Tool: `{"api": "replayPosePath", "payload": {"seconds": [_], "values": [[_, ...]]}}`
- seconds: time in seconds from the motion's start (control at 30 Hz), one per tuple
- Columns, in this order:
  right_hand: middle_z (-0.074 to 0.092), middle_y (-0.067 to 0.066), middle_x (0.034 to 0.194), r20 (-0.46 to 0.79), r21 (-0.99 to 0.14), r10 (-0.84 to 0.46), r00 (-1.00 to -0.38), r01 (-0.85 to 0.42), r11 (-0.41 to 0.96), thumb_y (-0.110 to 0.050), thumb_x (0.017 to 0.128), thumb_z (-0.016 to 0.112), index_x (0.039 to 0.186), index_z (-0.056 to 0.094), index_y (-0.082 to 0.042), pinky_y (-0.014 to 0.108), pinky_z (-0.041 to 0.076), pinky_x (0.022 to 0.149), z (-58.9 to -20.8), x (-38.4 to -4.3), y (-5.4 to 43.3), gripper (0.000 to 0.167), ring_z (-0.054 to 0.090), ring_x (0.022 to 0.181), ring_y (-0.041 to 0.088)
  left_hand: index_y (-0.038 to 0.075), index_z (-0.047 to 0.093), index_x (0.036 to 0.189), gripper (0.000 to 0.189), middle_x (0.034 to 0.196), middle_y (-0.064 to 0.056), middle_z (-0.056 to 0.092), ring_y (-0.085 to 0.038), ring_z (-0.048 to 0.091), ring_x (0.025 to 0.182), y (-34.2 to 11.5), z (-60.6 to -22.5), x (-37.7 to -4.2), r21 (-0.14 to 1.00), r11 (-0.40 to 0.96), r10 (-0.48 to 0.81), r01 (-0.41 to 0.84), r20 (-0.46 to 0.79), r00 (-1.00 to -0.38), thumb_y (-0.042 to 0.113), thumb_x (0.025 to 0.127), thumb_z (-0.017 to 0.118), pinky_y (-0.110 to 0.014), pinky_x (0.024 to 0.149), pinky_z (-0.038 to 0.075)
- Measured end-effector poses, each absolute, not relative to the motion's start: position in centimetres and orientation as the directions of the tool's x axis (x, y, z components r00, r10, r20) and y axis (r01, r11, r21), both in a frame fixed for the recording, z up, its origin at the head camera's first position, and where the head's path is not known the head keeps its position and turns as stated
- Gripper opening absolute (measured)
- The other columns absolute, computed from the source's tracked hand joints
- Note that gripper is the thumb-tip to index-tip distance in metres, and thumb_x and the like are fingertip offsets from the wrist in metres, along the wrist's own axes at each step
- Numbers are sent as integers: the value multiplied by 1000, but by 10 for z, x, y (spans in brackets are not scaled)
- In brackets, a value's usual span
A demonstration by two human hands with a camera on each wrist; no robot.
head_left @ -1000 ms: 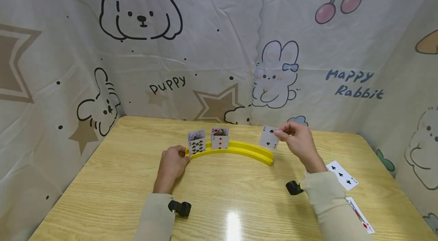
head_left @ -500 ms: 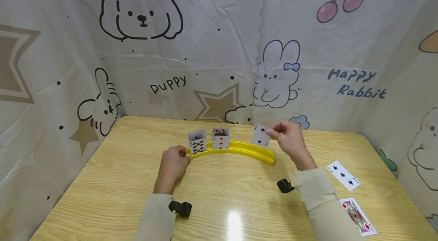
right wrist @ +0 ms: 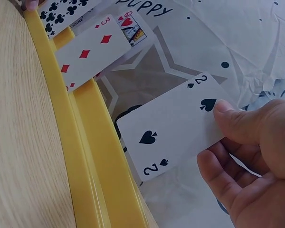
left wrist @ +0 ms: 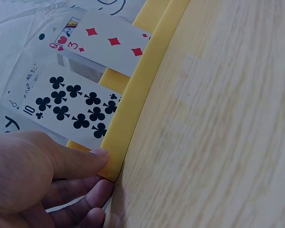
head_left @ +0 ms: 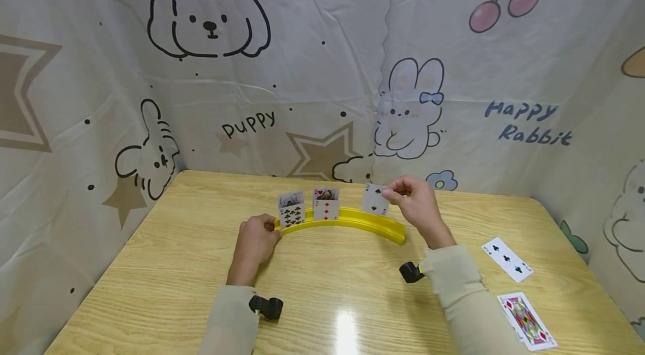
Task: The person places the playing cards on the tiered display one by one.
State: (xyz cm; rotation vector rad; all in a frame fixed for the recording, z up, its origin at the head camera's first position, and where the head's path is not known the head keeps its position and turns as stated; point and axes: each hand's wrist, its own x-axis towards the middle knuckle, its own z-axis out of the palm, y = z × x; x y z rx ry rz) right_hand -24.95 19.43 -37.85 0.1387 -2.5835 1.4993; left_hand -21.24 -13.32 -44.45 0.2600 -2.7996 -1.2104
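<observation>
A curved yellow card holder (head_left: 370,221) lies on the table. My left hand (head_left: 256,242) grips its left end, the thumb on the front edge in the left wrist view. My right hand (head_left: 415,206) pinches a two of spades (head_left: 374,199) by its right side, above the holder's right half. In the right wrist view the card's lower edge appears just behind the holder, apart from the groove. A ten of clubs (left wrist: 78,104) stands in the holder before a mostly hidden card. Beside it, a three of diamonds (right wrist: 88,53) stands before a queen of hearts (right wrist: 133,32).
On the table's right side a three of clubs (head_left: 507,260) lies face up. Nearer me, a face card of diamonds (head_left: 526,321) lies over another card. A printed cloth (head_left: 322,80) hangs behind the wooden table (head_left: 166,265).
My right hand has moved left with the two of spades, from beyond the holder's right end to over its right half. My left hand stays on the left end.
</observation>
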Motion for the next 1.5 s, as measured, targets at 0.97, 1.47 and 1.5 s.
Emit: {"api": "replayPosePath", "payload": {"seconds": [0.97,1.47,1.5], "values": [[65,8,91,153,-855,-16,-988,-141,499,-19,93,73,94,68,-6,37,47,74,-381,-257,171,15,59,83,26,-2,72,112,29,94,-9,72,-22,66,89,-133,-443,-210,723,681,-187,-116,19,-982,7,85,79,-42,79,53],[66,8,93,124,-859,-5,-992,-110,500,-16,94,72,94,70,-5,37,47,78,-383,-260,166,12,59,86,26,-2,72,115,31,96,-10,72,-23,67,91,-134,-444,-212,731,675,-177,-106,21,-984,7,86,79,-41,78,54],[66,8,93,122,-860,-6,-992,-109,498,-16,94,72,94,70,-5,37,47,78,-384,-261,166,11,59,86,26,-2,72,114,31,96,-10,72,-23,67,90,-134,-444,-212,731,674,-177,-106,21,-984,7,86,79,-41,78,54]]}}
